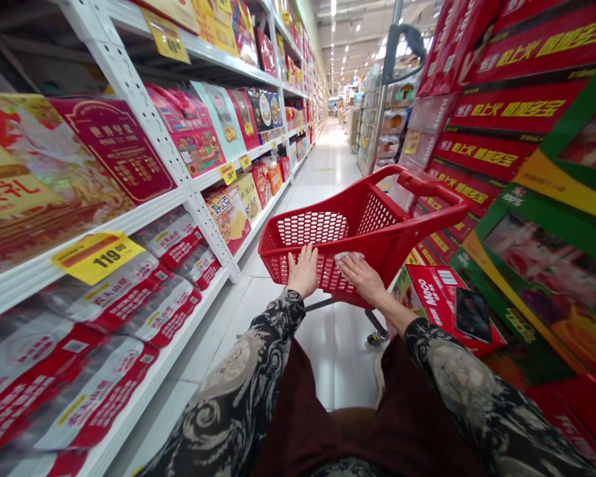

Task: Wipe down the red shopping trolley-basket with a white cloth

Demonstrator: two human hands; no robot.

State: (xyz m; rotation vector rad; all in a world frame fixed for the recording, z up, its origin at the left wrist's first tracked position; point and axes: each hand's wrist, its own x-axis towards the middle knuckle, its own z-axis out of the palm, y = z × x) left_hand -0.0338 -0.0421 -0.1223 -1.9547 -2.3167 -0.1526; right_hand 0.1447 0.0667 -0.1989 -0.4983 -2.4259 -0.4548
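A red plastic shopping cart stands sideways in front of me, its perforated basket facing my knees and its handle to the right. My left hand lies against the near side of the basket with fingers stretched out, holding nothing. Farther right, my right hand presses a crumpled white wipe on the basket's side near its top. The wipe shows partly at the fingertips; whether it is tissue or cloth, I cannot tell.
White shelving with boxed goods and bottle packs runs along the left. Stacked red drink cartons and green boxes line the right. A phone lies on a red box. The tiled aisle stretches ahead.
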